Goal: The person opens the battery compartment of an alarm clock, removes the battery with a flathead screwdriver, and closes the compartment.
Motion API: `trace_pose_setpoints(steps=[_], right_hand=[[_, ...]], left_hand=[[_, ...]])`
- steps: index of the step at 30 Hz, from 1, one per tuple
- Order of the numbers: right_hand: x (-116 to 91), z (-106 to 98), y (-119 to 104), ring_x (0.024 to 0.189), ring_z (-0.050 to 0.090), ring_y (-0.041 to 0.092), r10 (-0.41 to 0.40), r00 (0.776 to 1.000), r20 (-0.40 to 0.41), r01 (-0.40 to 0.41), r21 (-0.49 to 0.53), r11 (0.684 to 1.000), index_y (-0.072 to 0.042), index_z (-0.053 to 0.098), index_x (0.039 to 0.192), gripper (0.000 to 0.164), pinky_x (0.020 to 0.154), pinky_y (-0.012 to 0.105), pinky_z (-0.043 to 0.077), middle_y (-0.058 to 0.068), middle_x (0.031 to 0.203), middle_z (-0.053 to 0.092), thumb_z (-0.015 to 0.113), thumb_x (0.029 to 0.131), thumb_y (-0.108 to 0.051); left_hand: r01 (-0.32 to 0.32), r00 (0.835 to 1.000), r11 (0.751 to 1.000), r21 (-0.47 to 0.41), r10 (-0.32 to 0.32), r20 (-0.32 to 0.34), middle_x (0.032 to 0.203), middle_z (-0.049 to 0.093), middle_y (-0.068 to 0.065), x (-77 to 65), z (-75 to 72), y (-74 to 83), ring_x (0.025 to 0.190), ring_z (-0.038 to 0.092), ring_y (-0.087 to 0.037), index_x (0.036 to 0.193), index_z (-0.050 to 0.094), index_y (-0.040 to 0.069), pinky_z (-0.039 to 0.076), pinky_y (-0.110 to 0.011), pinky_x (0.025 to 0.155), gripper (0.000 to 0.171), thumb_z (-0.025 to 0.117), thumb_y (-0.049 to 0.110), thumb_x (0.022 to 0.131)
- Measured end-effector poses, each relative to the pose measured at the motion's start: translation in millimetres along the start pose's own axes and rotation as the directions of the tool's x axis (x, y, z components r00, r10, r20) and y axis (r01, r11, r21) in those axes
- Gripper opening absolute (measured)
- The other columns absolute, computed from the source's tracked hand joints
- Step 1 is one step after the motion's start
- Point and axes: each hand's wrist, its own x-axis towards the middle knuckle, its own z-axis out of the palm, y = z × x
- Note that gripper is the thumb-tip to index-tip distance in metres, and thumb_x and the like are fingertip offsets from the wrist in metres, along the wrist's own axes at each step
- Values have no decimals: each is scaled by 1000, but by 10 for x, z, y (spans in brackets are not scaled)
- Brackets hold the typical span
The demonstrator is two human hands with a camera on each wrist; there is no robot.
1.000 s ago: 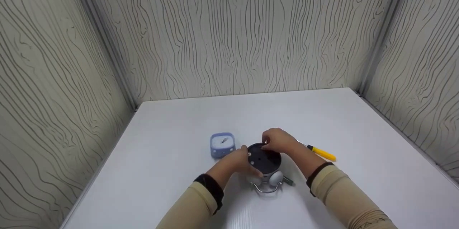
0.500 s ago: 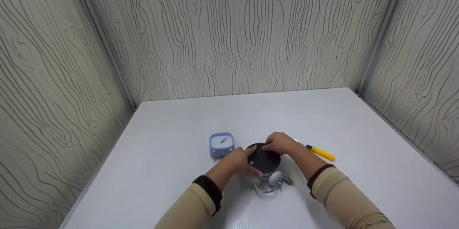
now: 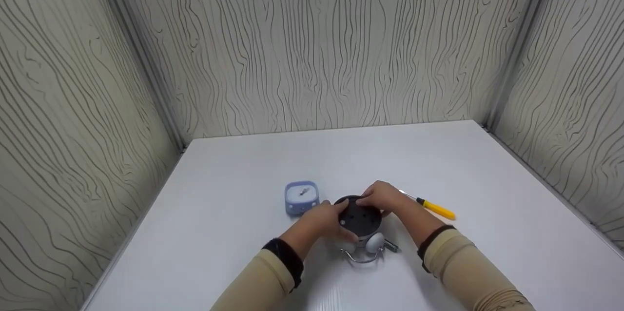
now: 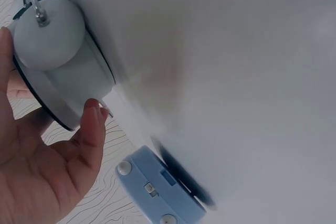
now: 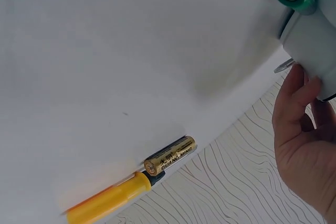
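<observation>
A round twin-bell alarm clock lies face down on the white table, its black back up and its bells and wire handle toward me. My left hand grips it from the left, one fingertip on the back near the far rim, another digit by a bell. From the far right, my right hand holds the rim, a digit over the black back and fingers curled against the side. In the left wrist view the clock's pale body sits between thumb and fingers. The right wrist view shows fingers at its side.
A blue square clock stands left of my left hand. A green battery lies beside the right bell. To the right are a yellow-handled screwdriver and, near its shaft, a gold battery. Wood-patterned panels enclose the table.
My left hand's upper finger has moved from the rim onto the black back, covering a small pale knob. The right hand has shifted slightly toward me along the rim. The clock stays in place.
</observation>
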Motion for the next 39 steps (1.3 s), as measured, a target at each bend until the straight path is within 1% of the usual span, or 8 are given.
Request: trace_pose_setpoints(steps=[2, 8, 18, 24, 28, 32, 36, 39], right_hand=[[3, 5, 12, 72, 59, 18, 8, 1000, -8, -8, 20, 1000, -14, 73, 86, 20, 55, 35, 54, 1, 79, 62, 69, 81, -32], [3, 5, 24, 73, 59, 19, 33, 999, -14, -32, 69, 997, -13, 74, 83, 21, 57, 36, 55, 2, 79, 63, 71, 78, -33], [29, 13, 19, 73, 59, 18, 58, 998, -5, -57, 72, 996, -13, 74, 86, 19, 58, 36, 54, 1, 79, 64, 73, 76, -30], [32, 4, 14, 74, 59, 19, 55, 998, -3, -55, 67, 996, -14, 74, 88, 20, 57, 36, 54, 2, 81, 63, 72, 77, -31], [15, 6, 28, 74, 59, 18, 7, 1000, 11, -7, 39, 999, -13, 73, 89, 21, 57, 35, 54, 2, 82, 63, 69, 80, -32], [-24, -11, 65, 72, 58, 18, -69, 997, 25, 70, -33, 997, -11, 69, 90, 26, 55, 32, 54, 3, 84, 60, 65, 83, -36], [-69, -46, 111, 71, 56, 17, -92, 995, 35, 94, -76, 993, -12, 67, 93, 30, 56, 31, 53, 2, 87, 59, 62, 85, -41], [-108, -75, 111, 71, 58, 19, -88, 994, 68, 93, -62, 994, -11, 66, 95, 32, 59, 34, 54, 3, 87, 60, 61, 85, -41]], left_hand=[[0, 1000, 1000, 2, 0, 2, 123, 50, -13, 5, -17, 10, 103, 51, -23, 140, 35, 35, 44, -41, 90, 97, 79, 57, 55], [16, 1000, 1000, -22, -15, 9, 121, 52, -8, 42, -26, -1, 98, 51, -20, 137, 39, 37, 44, -39, 88, 95, 81, 53, 54], [15, 1000, 1000, 22, -16, 23, 120, 52, -8, 35, -7, -3, 98, 51, -21, 137, 38, 40, 44, -40, 88, 93, 79, 57, 55], [5, 1000, 1000, 11, -5, 9, 123, 51, -8, 44, 1, -20, 98, 51, -21, 137, 36, 41, 45, -39, 86, 96, 79, 58, 53], [-28, 1000, 1000, 1, 28, -10, 120, 53, -8, 46, 16, -35, 97, 51, -19, 138, 38, 37, 45, -37, 86, 96, 79, 57, 54], [-41, 999, 999, -15, 41, -19, 119, 54, -7, 46, 28, -44, 98, 51, -18, 138, 38, 35, 45, -37, 87, 95, 80, 56, 54], [-45, 999, 998, -44, 45, -5, 123, 53, -9, 39, 28, -52, 101, 50, -20, 139, 36, 36, 44, -39, 88, 98, 80, 56, 54], [-62, 998, 996, -62, 62, 3, 128, 51, -11, 33, 25, -87, 109, 50, -22, 143, 30, 33, 42, -40, 92, 103, 79, 55, 55]])
